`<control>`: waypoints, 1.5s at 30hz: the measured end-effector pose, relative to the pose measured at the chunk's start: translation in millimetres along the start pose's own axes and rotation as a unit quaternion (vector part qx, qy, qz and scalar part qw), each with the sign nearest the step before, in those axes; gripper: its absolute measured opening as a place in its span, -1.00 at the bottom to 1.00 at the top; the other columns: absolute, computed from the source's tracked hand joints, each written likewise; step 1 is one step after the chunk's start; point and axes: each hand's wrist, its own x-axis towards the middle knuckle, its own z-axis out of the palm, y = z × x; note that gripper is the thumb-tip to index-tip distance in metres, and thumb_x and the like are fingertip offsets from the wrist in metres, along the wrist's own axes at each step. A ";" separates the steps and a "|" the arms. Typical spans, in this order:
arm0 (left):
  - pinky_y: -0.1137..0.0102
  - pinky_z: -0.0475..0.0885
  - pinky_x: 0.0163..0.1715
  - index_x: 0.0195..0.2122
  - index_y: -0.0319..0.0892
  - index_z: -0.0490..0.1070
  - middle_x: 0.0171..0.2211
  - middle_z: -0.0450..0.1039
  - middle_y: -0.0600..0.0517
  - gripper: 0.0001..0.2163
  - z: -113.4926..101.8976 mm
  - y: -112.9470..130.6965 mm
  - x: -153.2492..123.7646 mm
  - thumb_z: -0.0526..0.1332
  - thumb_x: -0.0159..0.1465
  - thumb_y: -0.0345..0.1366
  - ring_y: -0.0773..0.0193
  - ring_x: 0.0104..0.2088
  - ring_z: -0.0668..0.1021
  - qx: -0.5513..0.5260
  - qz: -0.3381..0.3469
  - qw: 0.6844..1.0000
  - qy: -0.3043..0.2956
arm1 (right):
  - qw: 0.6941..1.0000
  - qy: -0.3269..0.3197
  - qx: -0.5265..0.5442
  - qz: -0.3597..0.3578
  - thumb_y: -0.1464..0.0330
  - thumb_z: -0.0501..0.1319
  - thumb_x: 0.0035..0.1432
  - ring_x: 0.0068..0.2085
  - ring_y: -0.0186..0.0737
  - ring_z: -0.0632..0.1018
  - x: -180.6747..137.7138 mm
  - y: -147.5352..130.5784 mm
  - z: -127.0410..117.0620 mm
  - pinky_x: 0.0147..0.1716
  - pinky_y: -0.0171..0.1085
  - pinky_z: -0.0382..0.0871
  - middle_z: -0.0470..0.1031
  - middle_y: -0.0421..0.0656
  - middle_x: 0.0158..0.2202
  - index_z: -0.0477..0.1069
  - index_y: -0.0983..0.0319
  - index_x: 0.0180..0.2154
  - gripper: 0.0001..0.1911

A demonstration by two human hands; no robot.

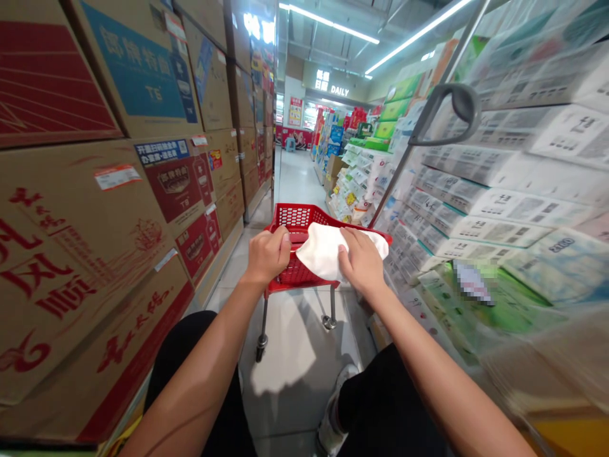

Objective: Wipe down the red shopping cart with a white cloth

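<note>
White floppy cloth (320, 249) is sitting in the right grip (364, 260), so imo you're wanting even pressure while the left grip (267, 256) is clutching the red plastic-mesh cart (295, 218).

A single view is taken from the person's head, faced forward and angled downward along a store aisle (297, 181). The forearms (209, 362) are seen from above, very near; the left hand (269, 254), right hand (364, 260) and red cart (285, 276) are framed centrally, a little farther. Ceiling lights (328, 23) and a shoe (330, 431) are both caught, edges being stretched.
</note>
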 end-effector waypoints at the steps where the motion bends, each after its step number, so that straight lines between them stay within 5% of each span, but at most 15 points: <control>1: 0.30 0.20 -0.40 -0.44 -0.12 0.34 -0.55 0.43 -0.02 -0.70 0.1 -0.9 0.7 -0.06 0.38 -0.25 0.20 -0.49 0.46 -0.014 -0.004 1.000 -0.002 | 1.000 -0.005 -0.008 0.017 0.21 -0.17 0.40 0.24 0.00 0.34 0.8 6.4 -1.8 0.24 -0.05 0.13 0.35 0.04 0.24 0.23 0.31 0.27 -0.44; 7: 0.31 0.22 -0.38 -0.43 -0.13 0.35 -0.54 0.45 -0.02 -0.69 3.8 -2.0 2.3 -0.07 0.38 -0.23 0.20 -0.47 0.48 -0.028 -0.015 0.999 0.006 | 0.965 -0.206 -0.078 0.145 0.07 -0.28 0.40 0.00 0.09 0.55 39.0 37.6 -12.4 0.00 -0.09 0.31 0.57 0.12 -0.06 0.52 0.30 -0.03 -0.30; 10: 0.30 0.20 -0.39 -0.44 -0.13 0.36 -0.56 0.44 -0.02 -0.68 6.3 0.2 2.8 -0.07 0.38 -0.22 0.20 -0.50 0.46 -0.018 -0.019 1.000 0.013 | 0.934 -0.295 -0.066 0.189 -0.02 -0.28 0.37 0.07 0.16 0.53 67.2 44.8 -8.9 -0.03 -0.08 0.34 0.54 0.13 0.04 0.53 0.29 -0.01 -0.24; 14: 0.30 0.16 -0.40 -0.44 -0.12 0.37 -0.57 0.42 -0.01 -0.68 7.9 1.7 5.3 -0.07 0.38 -0.21 0.21 -0.51 0.44 -0.003 -0.044 0.999 0.007 | 0.937 -0.314 -0.022 0.153 -0.02 -0.24 0.36 0.14 0.09 0.49 89.8 40.1 2.5 0.03 -0.14 0.32 0.46 0.05 0.16 0.47 0.24 0.11 -0.29; 20: 0.29 0.14 -0.41 -0.43 -0.12 0.37 -0.58 0.39 -0.01 -0.67 8.2 2.2 5.9 -0.09 0.39 -0.20 0.19 -0.51 0.43 0.007 -0.047 0.999 0.004 | 0.942 -0.323 -0.037 0.086 0.00 -0.21 0.36 0.04 0.10 0.55 105.3 7.8 13.9 -0.06 -0.16 0.35 0.55 0.10 0.03 0.54 0.30 -0.03 -0.30; 25: 0.28 0.09 -0.42 -0.39 -0.13 0.37 -0.60 0.34 -0.01 -0.68 9.4 7.7 4.5 -0.10 0.39 -0.21 0.16 -0.51 0.41 0.048 -0.072 0.996 0.028 | 0.956 -0.294 -0.010 -0.012 0.04 -0.13 0.35 -0.05 0.05 0.57 102.8 -31.5 13.5 -0.11 -0.17 0.35 0.60 -0.01 -0.07 0.57 0.20 -0.14 -0.42; 29: 0.28 0.09 -0.43 -0.40 -0.13 0.36 -0.59 0.35 -0.02 -0.68 10.6 6.2 4.6 -0.10 0.39 -0.21 0.17 -0.51 0.42 0.050 -0.068 0.996 0.028 | 0.978 -0.192 -0.006 -0.083 0.15 -0.17 0.41 -0.05 -0.01 0.54 75.8 -55.9 9.4 -0.01 -0.13 0.31 0.59 -0.04 -0.11 0.54 0.19 -0.14 -0.47; 32: 0.29 0.10 -0.43 -0.40 -0.14 0.36 -0.59 0.35 -0.02 -0.67 11.1 3.3 3.9 -0.10 0.39 -0.22 0.17 -0.52 0.42 0.045 -0.054 0.997 0.027 | 0.988 -0.114 0.013 -0.103 0.22 -0.19 0.43 0.12 -0.03 0.45 49.5 -62.3 9.5 0.17 -0.09 0.20 0.52 -0.02 0.06 0.48 0.22 0.01 -0.49; 38: 0.30 0.12 -0.44 -0.43 -0.14 0.36 -0.61 0.33 -0.02 -0.68 12.1 2.8 4.7 -0.09 0.37 -0.22 0.20 -0.53 0.43 0.053 -0.027 0.998 0.033 | 0.999 0.000 0.027 -0.017 0.15 -0.11 0.39 0.35 0.03 0.21 14.4 -46.8 18.7 0.30 0.01 0.06 0.20 0.05 0.34 0.18 0.34 0.31 -0.39; 45: 0.29 0.17 -0.42 -0.46 -0.12 0.34 -0.59 0.39 -0.02 -0.69 10.9 0.7 3.4 -0.08 0.36 -0.24 0.20 -0.52 0.43 0.029 -0.012 0.999 0.014 | 0.996 -0.033 -0.001 0.088 0.12 -0.20 0.41 0.21 0.03 0.41 23.4 7.4 8.0 0.21 -0.05 0.18 0.41 0.07 0.20 0.31 0.31 0.23 -0.39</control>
